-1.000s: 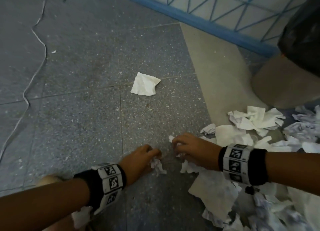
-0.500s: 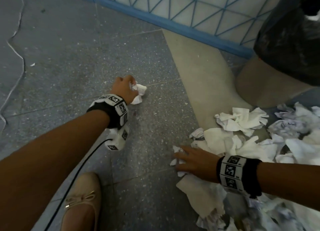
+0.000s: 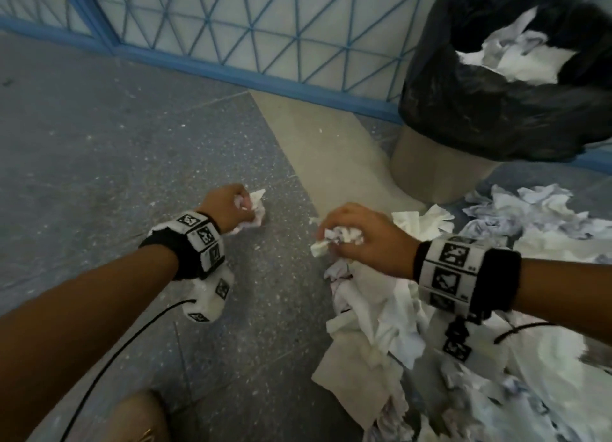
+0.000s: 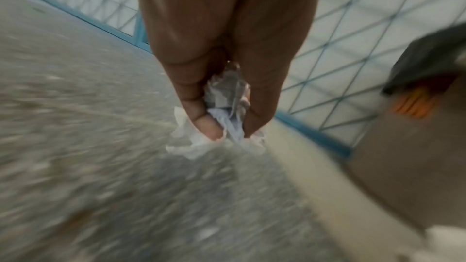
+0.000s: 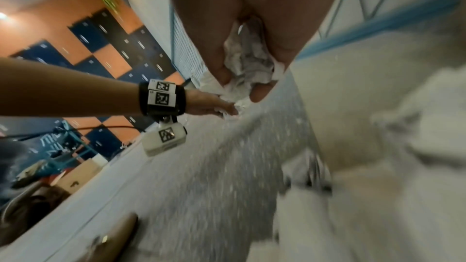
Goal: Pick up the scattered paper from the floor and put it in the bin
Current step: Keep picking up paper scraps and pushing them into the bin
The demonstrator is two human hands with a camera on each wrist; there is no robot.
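Observation:
My left hand (image 3: 236, 210) grips a crumpled wad of white paper (image 3: 255, 208) above the grey floor; the left wrist view shows the same wad (image 4: 224, 115) pinched between thumb and fingers. My right hand (image 3: 351, 234) grips another crumpled wad (image 3: 337, 238), seen too in the right wrist view (image 5: 248, 63). A heap of scattered paper (image 3: 463, 325) covers the floor at lower right. The bin (image 3: 440, 163), lined with a black bag (image 3: 496, 87), stands at upper right with paper inside (image 3: 510, 54).
A blue lattice wall (image 3: 265, 34) runs along the back. A pale floor strip (image 3: 314, 150) leads to the bin's base. A beige shoe (image 3: 139, 418) shows at the bottom edge. A black cable (image 3: 109, 359) hangs from the left wrist.
The left hand has closed round the lone sheet and lifted it, drawing back toward me. The right hand has gathered scraps into a wad and risen off the floor. The view has tilted up to the bin.

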